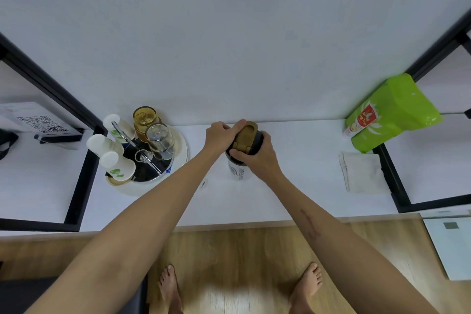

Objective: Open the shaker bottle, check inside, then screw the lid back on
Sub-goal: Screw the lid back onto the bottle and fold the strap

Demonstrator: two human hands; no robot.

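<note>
The shaker bottle (239,169) is being kept upright at the shelf's centre, its lid (247,141) seated on top. The lid is being gripped by both hands: left hand (219,135) at its ten o'clock, right hand (257,158) closed around its five o'clock. Whether it is being loosened or re-tightened cannot be told.

A white shelf (300,181) under a white wall is being used; a tray of cups (142,158) is standing at nine o'clock, a green bag (392,112) at two o'clock, a folded cloth (362,172) at three o'clock.

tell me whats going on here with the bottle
A person stands at a white counter with both hands on a shaker bottle. The left hand and right hand grip its dark lid, which sits on the bottle. A tray of cups and glasses stands to the left, a green bag to the right.
</note>
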